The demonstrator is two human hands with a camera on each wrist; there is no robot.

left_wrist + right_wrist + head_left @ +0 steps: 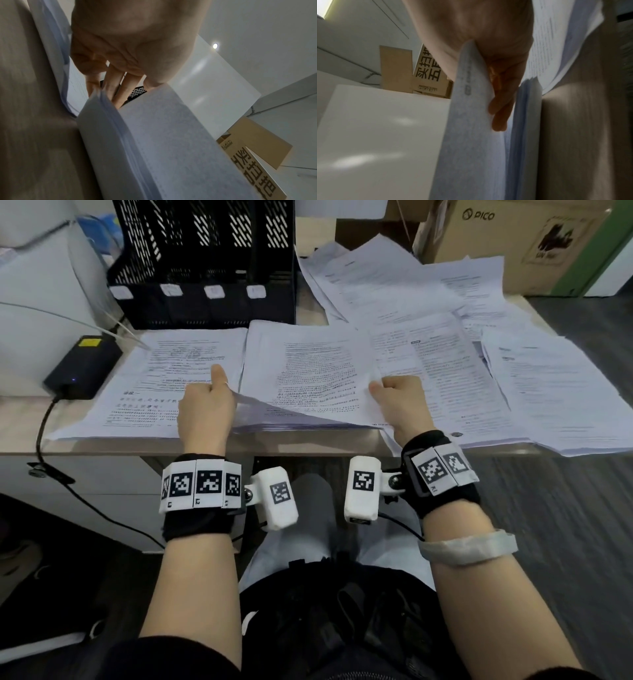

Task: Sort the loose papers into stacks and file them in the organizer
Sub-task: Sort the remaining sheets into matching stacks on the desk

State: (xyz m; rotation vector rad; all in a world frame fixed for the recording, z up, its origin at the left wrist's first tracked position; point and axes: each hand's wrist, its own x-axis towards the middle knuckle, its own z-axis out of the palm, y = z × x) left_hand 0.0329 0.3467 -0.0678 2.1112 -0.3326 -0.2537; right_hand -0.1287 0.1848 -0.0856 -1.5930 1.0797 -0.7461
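Observation:
A middle stack of printed papers [308, 371] lies on the desk in front of the black mesh organizer [205, 261]. My left hand [205, 405] grips its near left corner, fingers tucked under the lifted sheets [163, 135] and thumb raised. My right hand [400, 398] pinches the near right edge, thumb on top and fingers [500, 108] beneath the sheets [471, 135]. The near edge is raised off the desk. Another neat stack [161, 385] lies to the left. Loose sheets [462, 337] spread out at the right. The organizer's slots look empty.
A black power adapter [82, 364] with its cable sits at the desk's left end beside a white box [41, 302]. A cardboard box [507, 241] stands behind the loose sheets. The desk's front edge [102, 445] runs just under my wrists.

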